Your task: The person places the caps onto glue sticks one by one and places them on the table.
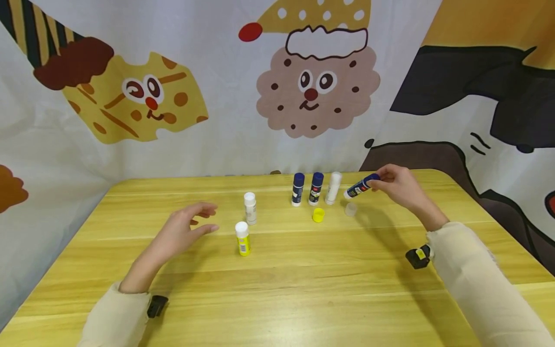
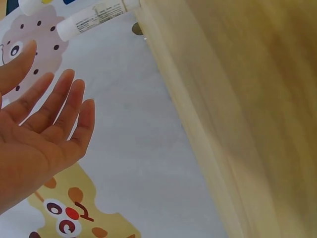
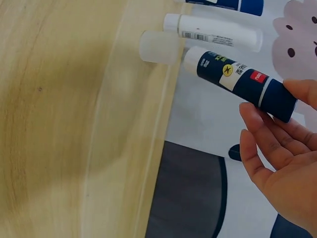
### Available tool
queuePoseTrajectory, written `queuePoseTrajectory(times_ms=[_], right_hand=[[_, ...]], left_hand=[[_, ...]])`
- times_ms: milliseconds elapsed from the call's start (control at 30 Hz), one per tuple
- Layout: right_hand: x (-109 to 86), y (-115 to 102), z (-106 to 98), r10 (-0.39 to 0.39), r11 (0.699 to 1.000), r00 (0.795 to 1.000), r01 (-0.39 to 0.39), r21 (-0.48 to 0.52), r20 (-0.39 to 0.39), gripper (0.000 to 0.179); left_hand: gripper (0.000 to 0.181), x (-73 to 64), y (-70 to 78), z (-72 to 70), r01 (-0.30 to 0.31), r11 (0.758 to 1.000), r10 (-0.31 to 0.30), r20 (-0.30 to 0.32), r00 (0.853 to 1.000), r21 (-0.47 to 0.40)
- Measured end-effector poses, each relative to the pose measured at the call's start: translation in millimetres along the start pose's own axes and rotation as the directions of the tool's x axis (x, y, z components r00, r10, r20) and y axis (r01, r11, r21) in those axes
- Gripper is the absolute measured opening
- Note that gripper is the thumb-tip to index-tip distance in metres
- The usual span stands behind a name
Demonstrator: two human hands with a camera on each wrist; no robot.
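Observation:
My right hand [image 1: 401, 185] pinches a dark blue glue stick [image 1: 362, 186] by its blue end, tilted with its white end down to the left. In the right wrist view the glue stick [image 3: 237, 82] shows a red label patch. Just below its white end, a translucent cap [image 1: 350, 209] sits on the table. My left hand [image 1: 179, 231] hovers over the table with loosely bent fingers and holds nothing. Nearest to it stand a white glue stick [image 1: 250, 208] and a yellow glue stick with a white cap [image 1: 243, 239].
Two dark blue glue sticks [image 1: 297, 189] and a white one [image 1: 333, 188] stand in a row near the back of the wooden table [image 1: 277, 299]. A yellow cap [image 1: 318, 215] lies in front of them. A printed curtain [image 1: 234, 120] hangs behind the table.

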State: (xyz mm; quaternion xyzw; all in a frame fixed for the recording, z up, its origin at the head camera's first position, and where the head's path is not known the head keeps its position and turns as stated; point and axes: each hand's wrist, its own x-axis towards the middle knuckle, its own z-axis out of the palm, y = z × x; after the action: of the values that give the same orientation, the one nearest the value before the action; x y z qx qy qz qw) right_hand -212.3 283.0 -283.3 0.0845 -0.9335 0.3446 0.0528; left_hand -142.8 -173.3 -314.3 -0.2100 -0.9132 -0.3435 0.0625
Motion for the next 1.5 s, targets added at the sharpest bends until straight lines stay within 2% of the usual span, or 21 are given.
queuePoseTrajectory(times_ms=[300,533,933,1300,1500], right_hand=[[8.6,6,9,0.009,1.0,1.0,-0.01,-0.006,-0.019,0.03],[13.0,8,16,0.029,1.0,1.0,-0.029,0.005,0.0,0.032],[17.4,8,25,0.018,0.999,1.0,-0.018,-0.043,0.002,0.035],[23.3,9,30,0.01,0.999,1.0,-0.01,-0.043,-0.001,0.033],[26.1,8,31,0.007,0.999,1.0,-0.007,-0.032,-0.005,0.033]], left_hand=[[0.04,-2.7,-2.2,2.5,0.009,1.0,-0.007,0.052,0.999,-0.021],[0.041,-2.7,-2.6,6.5,0.008,0.999,-0.003,0.093,0.996,-0.051],[0.043,-1.9,0.5,11.2,0.019,0.999,-0.01,0.179,0.984,-0.049],[0.043,2.2,8.4,12.2,-0.002,0.997,0.017,0.196,0.98,-0.076],[0.044,4.0,9.7,12.4,0.013,0.996,0.004,0.205,0.979,-0.085]])
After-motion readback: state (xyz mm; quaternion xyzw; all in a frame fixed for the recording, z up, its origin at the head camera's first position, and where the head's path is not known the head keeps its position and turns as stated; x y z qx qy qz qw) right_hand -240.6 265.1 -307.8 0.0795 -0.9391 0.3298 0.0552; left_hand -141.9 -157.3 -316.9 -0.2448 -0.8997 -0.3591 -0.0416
